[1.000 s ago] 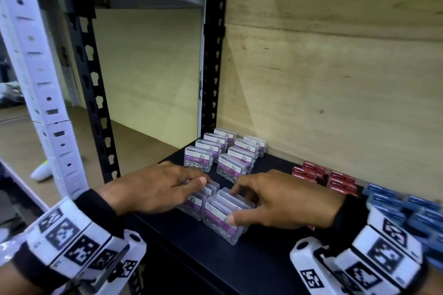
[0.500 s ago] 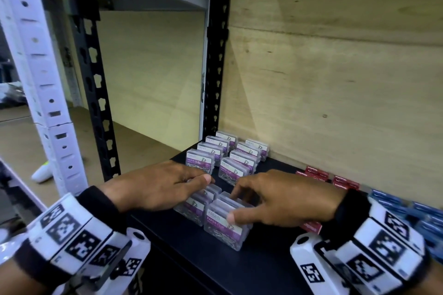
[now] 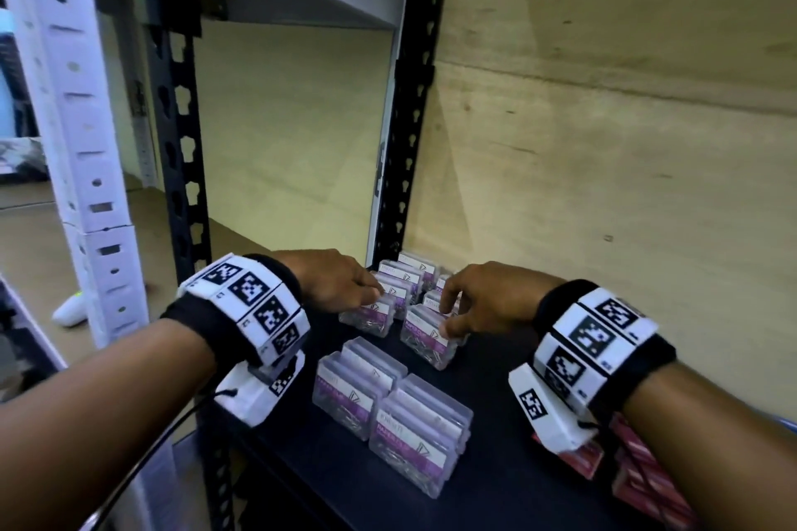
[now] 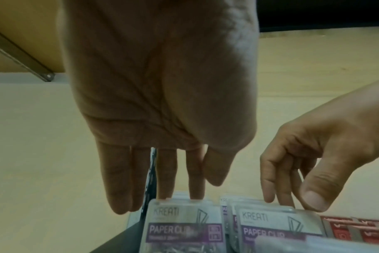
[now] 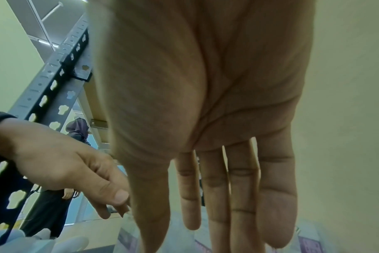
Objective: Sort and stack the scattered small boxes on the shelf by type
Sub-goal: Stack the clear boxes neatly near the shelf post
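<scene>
While both arms reach over the black shelf point(image 3: 496, 466), the left hand point(image 3: 340, 280) lies fingers straight, tips resting on the top edge of a clear paper-clip box point(image 3: 371, 315); nothing pinched. The right hand point(image 3: 487, 302) has fingers extended onto the neighbouring clear box point(image 3: 427, 336), thumb on its near edge; whether it truly clamps the box I cannot tell. Boxes are small, rectangular, transparent hard plastic with white-and-purple labels, standing on edge in 2 rows running front to back, labels facing the shelf front, long axis across the shelf. 2 more box stacks point(image 3: 388, 414) stand nearer the front edge, untouched. Flat red boxes point(image 3: 638, 474) lie at right, under the right forearm. Plywood back panel point(image 3: 604, 142), perforated black upright point(image 3: 414, 99).
</scene>
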Tool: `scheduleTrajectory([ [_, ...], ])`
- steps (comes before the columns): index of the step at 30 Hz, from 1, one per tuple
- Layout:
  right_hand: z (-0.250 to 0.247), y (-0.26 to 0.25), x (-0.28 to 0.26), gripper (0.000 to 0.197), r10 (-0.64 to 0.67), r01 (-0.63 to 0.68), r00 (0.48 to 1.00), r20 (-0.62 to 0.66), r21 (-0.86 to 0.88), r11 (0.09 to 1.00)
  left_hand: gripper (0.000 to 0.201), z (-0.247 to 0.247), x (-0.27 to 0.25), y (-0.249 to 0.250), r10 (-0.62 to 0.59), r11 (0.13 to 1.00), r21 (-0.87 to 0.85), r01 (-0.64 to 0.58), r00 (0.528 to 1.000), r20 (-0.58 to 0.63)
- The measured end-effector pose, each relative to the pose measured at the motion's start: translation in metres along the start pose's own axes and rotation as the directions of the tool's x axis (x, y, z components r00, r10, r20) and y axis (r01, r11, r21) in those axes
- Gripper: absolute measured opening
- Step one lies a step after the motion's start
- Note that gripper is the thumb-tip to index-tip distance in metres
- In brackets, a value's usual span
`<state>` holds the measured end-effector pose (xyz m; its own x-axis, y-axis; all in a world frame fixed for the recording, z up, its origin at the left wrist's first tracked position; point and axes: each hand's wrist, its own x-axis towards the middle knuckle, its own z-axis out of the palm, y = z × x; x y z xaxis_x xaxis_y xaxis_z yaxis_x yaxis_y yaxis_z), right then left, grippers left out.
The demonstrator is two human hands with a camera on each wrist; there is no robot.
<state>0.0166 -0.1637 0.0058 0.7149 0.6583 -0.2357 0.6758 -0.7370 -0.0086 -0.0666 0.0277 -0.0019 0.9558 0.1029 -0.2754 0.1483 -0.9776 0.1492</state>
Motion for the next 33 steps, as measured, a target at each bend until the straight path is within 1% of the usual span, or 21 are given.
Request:
scheduleTrajectory([
  [4, 0.006, -0.001, 0.004, 0.035, -0.015, 0.015, 1.0, 0.004, 0.015, 1.0, 0.051, 0.003, -0.001, 0.0, 0.002, 0.999, -0.036, -0.002, 1.0, -0.014],
  [8, 0.006, -0.004, 0.001, 0.031, -0.011, 0.01, 1.0, 0.004, 0.02, 1.0, 0.052, 0.002, -0.006, 0.001, 0.013, 0.998, -0.063, -0.012, 1.0, 0.013],
  [12, 0.006, -0.005, -0.014, 0.03, -0.02, 0.019, 1.0, 0.021, 0.035, 0.999, 0.054, 0.002, -0.013, 0.008, 0.022, 0.999, -0.03, -0.021, 0.999, 0.044],
  [16, 0.01, -0.006, -0.029, 0.032, -0.03, 0.027, 0.999, 0.034, 0.087, 0.996, 0.052, 0.004, -0.024, 0.016, 0.036, 0.999, -0.019, -0.035, 0.998, 0.049],
  [20, 0.016, -0.007, -0.042, 0.027, -0.04, 0.038, 0.999, 0.019, 0.104, 0.994, 0.051, 0.007, -0.036, 0.022, 0.05, 0.999, 0.005, -0.051, 0.997, 0.053],
  [23, 0.017, -0.009, -0.051, 0.029, -0.047, 0.042, 0.998, 0.04, 0.116, 0.992, 0.05, 0.009, -0.043, 0.026, 0.053, 0.999, 0.012, -0.053, 0.997, 0.058],
  [33, 0.017, -0.012, -0.067, 0.033, -0.073, 0.067, 0.995, 0.067, 0.091, 0.994, 0.046, 0.013, -0.053, 0.025, 0.059, 0.998, -0.003, -0.059, 0.995, 0.077],
])
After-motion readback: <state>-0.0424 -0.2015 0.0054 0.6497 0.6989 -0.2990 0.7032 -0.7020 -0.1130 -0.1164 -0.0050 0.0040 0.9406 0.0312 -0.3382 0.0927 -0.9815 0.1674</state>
